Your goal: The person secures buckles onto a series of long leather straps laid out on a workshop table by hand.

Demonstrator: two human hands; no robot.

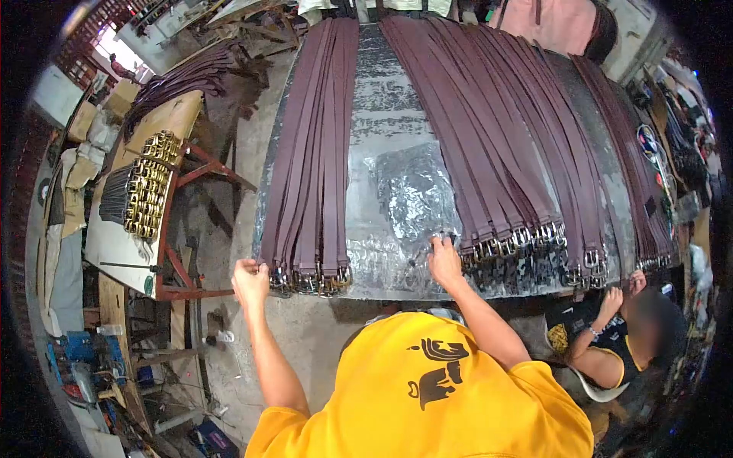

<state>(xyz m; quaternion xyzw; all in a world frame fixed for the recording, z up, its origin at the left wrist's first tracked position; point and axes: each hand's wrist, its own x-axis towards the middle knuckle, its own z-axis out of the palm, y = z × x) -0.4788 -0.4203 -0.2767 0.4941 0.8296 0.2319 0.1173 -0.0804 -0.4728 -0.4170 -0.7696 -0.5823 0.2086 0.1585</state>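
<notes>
One table (pixel 385 114) bears brown belts (pixel 309 153), apparently being arranged, with the left hand (pixel 252 282) at the leftmost ones' near end, the right hand (pixel 445 263) beside the middle ones, both grips indeterminable; next adjustment likely calls for level buckles (pixel 327 283).

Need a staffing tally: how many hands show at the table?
4: left hand by left buckles, right hand beside middle buckles, co-worker's two hands far right. Others may be hidden.
</notes>
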